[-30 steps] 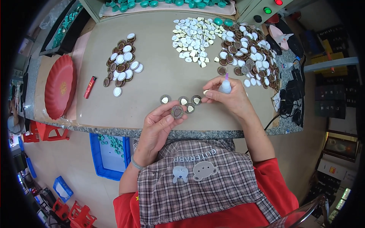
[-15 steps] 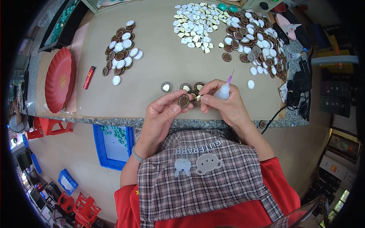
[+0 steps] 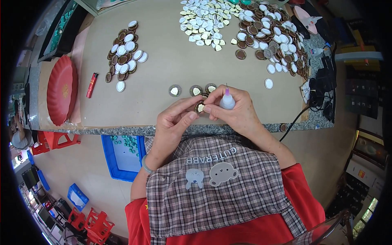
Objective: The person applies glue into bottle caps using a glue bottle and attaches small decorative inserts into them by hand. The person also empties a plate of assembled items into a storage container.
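My left hand (image 3: 172, 121) pinches a small brown round disc with a beaded edge (image 3: 197, 109) between thumb and fingers, just above the table's near edge. A shiny pale-gold piece (image 3: 201, 108) lies against the disc's face, and my right hand's (image 3: 241, 114) thumb and fingertips touch it there. Tucked in the same right hand is a translucent squeeze bottle (image 3: 227, 102) with a purple needle tip, pointing away from me. Just beyond my fingers sit several similar discs (image 3: 175, 90), each with a gold piece on it; one is partly hidden behind my hands.
Brown and white discs are heaped at the far right (image 3: 281, 45) and in a smaller pile at the left (image 3: 126, 53). Between them, farther back, lie white and gold pieces (image 3: 204, 22). A red fluted dish (image 3: 55, 90) and a red tube (image 3: 92, 85) are at the left.
The gold piece has come from beside the disc onto its face, as my right hand moved left to the left hand. The bottle's tip now points more straight away from me.
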{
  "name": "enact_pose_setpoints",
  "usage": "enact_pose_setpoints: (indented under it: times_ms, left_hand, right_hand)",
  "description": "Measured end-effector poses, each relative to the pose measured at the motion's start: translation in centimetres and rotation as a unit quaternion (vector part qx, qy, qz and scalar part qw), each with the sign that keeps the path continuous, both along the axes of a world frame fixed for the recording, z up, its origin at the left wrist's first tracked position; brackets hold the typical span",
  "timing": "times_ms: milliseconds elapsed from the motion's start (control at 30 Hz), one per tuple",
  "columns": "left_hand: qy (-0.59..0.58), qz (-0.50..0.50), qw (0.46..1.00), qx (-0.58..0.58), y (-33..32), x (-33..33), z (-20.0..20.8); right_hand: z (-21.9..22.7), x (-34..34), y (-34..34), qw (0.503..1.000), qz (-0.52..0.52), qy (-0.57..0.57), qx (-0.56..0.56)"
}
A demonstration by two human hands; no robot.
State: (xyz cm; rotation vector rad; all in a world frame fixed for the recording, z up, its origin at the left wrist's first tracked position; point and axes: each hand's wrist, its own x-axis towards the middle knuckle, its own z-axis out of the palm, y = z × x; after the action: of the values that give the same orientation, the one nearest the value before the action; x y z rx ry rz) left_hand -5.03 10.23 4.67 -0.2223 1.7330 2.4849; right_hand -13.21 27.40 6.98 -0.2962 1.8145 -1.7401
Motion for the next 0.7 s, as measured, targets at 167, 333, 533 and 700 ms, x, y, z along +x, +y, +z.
enact_pose_setpoints:
  times_ms: [167,333,533,700]
  left_hand:
    - [0.043,0.002,0.996,-0.075,0.2,0.0,-0.3]
    - [0.054,0.025,0.995,-0.076,0.8,0.1,-0.3]
    - [0.060,0.048,0.993,-0.088,1.2,0.1,-0.3]
    - [0.067,0.051,0.991,-0.107,1.4,0.0,-0.5]
  right_hand:
    - [0.1,0.1,-0.1,1.000,0.000,0.000,0.020]
    - [0.1,0.4,-0.4,0.999,-0.011,0.018,0.046]
    - [-0.8,0.5,-0.3,0.998,-0.026,0.038,0.052]
    - [-0.2,0.5,-0.6,0.996,-0.032,0.049,0.062]
